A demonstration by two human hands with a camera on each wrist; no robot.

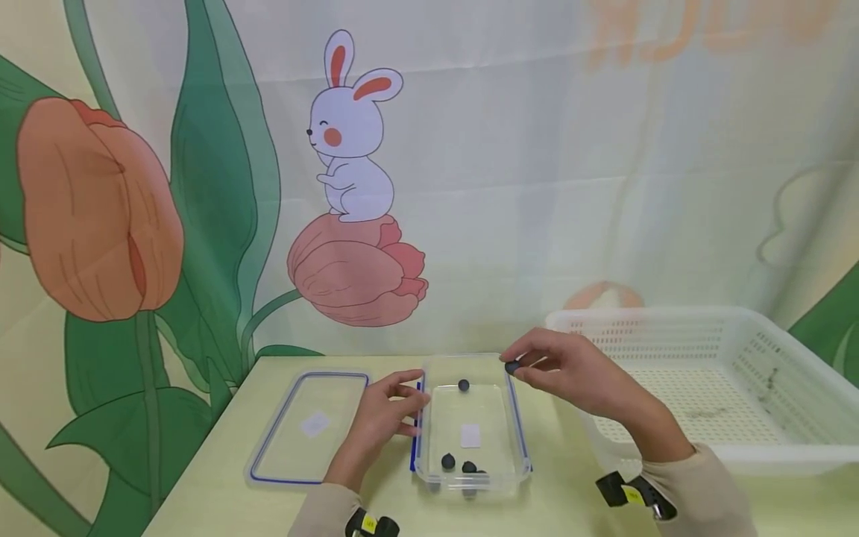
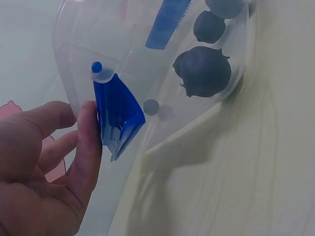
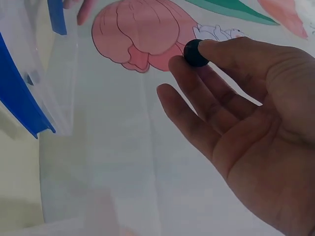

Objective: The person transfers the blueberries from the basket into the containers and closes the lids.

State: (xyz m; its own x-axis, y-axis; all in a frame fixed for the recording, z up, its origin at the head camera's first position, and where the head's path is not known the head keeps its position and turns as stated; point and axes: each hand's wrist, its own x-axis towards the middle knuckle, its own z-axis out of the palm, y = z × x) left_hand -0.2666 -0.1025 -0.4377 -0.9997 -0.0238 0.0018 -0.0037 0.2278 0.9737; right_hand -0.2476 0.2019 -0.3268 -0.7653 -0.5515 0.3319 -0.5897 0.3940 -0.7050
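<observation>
My right hand pinches a blueberry between thumb and fingertips, above the right rim of a clear plastic box. The other fingers of this hand spread slightly in the right wrist view. At the box's left side, my left hand holds the rim, its fingers beside a blue latch that hangs down. Inside the box, one blueberry lies toward the far end. Several more, including this blueberry, gather at the near end. A pale square label shows on the bottom.
A clear lid with a blue seal lies on the table left of the box. To the right stands a large white perforated basket. Behind the table hangs a printed curtain with a rabbit and tulips.
</observation>
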